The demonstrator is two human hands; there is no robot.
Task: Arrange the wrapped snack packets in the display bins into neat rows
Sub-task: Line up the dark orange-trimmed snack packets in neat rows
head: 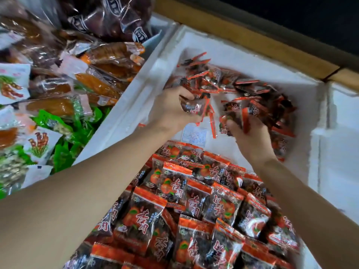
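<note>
A white foam bin (pixel 229 45) holds red-and-dark snack packets. Near me, packets lie flat in overlapping rows (pixel 194 200). At the far end a loose heap of packets (pixel 242 88) leans against the bin's back wall. My left hand (pixel 171 107) grips a few packets (pixel 196 107) lifted from the heap's left side. My right hand (pixel 250 136) grips a bunch of packets (pixel 240 115) at the heap's right side. Between heap and rows the bare white bin floor shows, with a small printed paper slip (pixel 195 134) on it.
The neighbouring bin on the left is piled with orange-brown vacuum packs (pixel 108 61), green packets (pixel 64 133) and white packets (pixel 11 82). A wooden ledge (pixel 252 41) runs behind the bins. Another white foam bin (pixel 340 133) adjoins on the right.
</note>
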